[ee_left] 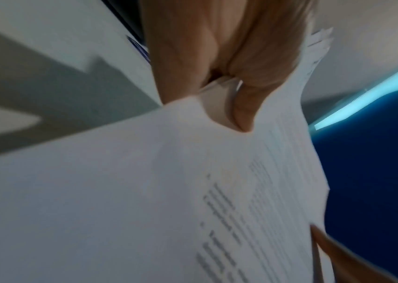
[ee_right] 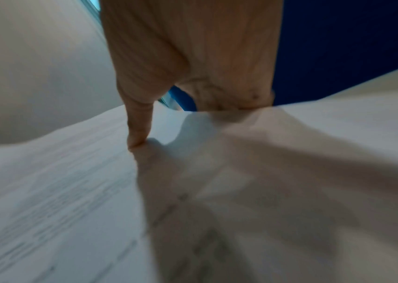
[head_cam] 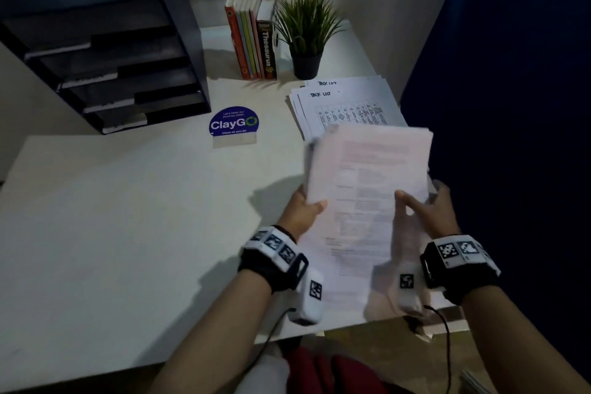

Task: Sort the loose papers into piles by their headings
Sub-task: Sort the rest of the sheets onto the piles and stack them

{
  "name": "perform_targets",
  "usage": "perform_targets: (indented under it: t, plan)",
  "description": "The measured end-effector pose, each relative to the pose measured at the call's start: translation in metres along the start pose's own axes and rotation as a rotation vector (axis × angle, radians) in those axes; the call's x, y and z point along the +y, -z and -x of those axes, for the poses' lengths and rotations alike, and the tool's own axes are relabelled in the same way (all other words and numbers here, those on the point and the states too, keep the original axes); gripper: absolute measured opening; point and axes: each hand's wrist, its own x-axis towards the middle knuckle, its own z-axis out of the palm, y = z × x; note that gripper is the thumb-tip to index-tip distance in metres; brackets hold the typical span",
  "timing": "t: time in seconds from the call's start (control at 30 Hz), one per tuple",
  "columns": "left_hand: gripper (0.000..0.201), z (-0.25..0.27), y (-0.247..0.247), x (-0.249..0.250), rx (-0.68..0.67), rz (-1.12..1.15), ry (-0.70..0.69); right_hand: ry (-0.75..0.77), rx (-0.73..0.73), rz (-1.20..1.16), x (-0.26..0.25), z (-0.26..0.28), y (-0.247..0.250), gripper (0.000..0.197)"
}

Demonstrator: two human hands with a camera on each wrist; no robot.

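my left hand grips the paper stack at its left edge, right hand pinches the top sheet, both above the counter's near right. light, floppy, slippery sheets; i'd hold them near an edge. task list pile lies beyond.

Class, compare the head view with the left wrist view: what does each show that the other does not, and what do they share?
Only the head view shows the pile headed "Task List" lying on the desk, the row of books, the potted plant, the black tray rack and the right hand.

Only the left wrist view shows close up the left thumb pressing on the top sheet, with fanned sheet edges behind it.

Both show the left hand gripping the held stack of papers.
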Motion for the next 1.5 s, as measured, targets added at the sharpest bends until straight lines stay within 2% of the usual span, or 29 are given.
perform_targets:
  t: [0.1,0.17,0.23,0.3,0.37,0.43,0.5,0.53,0.6,0.67,0.77,0.93,1.0,1.1,1.17,1.2,1.27,1.33,1.43,1.5]
  plan:
    - [0.039,-0.001,0.045,0.018,0.156,0.282,-0.03,0.138,-0.134,-0.188,-0.021,0.007,-0.024,0.045]
    - [0.037,0.001,0.075,0.036,0.246,0.331,-0.125,0.23,-0.159,-0.252,-0.048,0.02,-0.043,0.018]
    - [0.033,0.004,0.102,0.059,0.373,0.285,-0.292,0.347,-0.174,-0.284,-0.082,0.035,-0.06,0.01]
    - [0.028,0.012,0.128,0.088,0.493,0.281,-0.471,0.483,-0.18,-0.351,-0.117,0.051,-0.074,0.018]
    - [0.019,0.026,0.153,0.118,0.57,0.308,-0.599,0.571,-0.196,-0.448,-0.15,0.069,-0.086,0.005]
    - [0.012,0.041,0.175,0.134,0.562,0.368,-0.679,0.645,-0.214,-0.516,-0.174,0.085,-0.097,0.016]
    - [0.014,0.051,0.191,0.135,0.538,0.387,-0.706,0.686,-0.238,-0.554,-0.183,0.095,-0.11,0.019]
    - [0.014,0.055,0.197,0.129,0.54,0.377,-0.695,0.664,-0.256,-0.571,-0.181,0.099,-0.118,0.021]
    - [0.002,0.055,0.208,0.111,0.522,0.356,-0.635,0.564,-0.283,-0.601,-0.171,0.103,-0.136,0.03]
    - [0.01,0.051,0.217,0.093,0.49,0.317,-0.54,0.484,-0.282,-0.586,-0.162,0.107,-0.153,0.039]
    - [0.01,0.041,0.227,0.083,0.446,0.276,-0.472,0.444,-0.238,-0.543,-0.163,0.107,-0.174,0.031]
    - [0.005,0.033,0.252,0.097,0.44,0.286,-0.606,0.528,-0.149,-0.502,-0.188,0.109,-0.187,0.028]
    - [0.012,0.037,0.262,0.108,0.418,0.321,-0.663,0.569,-0.129,-0.56,-0.2,0.112,-0.188,0.025]
    - [0.042,0.039,0.279,0.11,0.394,0.372,-0.739,0.606,-0.132,-0.7,-0.207,0.117,-0.192,0.031]
    - [0.056,0.034,0.284,0.099,0.366,0.331,-0.699,0.55,-0.151,-0.693,-0.201,0.118,-0.202,0.037]
    - [0.054,0.031,0.284,0.091,0.345,0.324,-0.636,0.5,-0.154,-0.674,-0.197,0.118,-0.208,0.042]
    - [0.029,0.027,0.283,0.08,0.317,0.308,-0.527,0.42,-0.117,-0.649,-0.192,0.115,-0.221,0.042]
    - [0.014,0.023,0.288,0.081,0.319,0.249,-0.515,0.416,-0.05,-0.661,-0.197,0.112,-0.226,0.04]
    - [0.017,0.023,0.3,0.097,0.267,0.291,-0.584,0.502,-0.01,-0.726,-0.211,0.112,-0.224,0.042]
    - [0.03,0.019,0.308,0.098,0.224,0.333,-0.599,0.521,-0.011,-0.755,-0.214,0.114,-0.225,0.042]
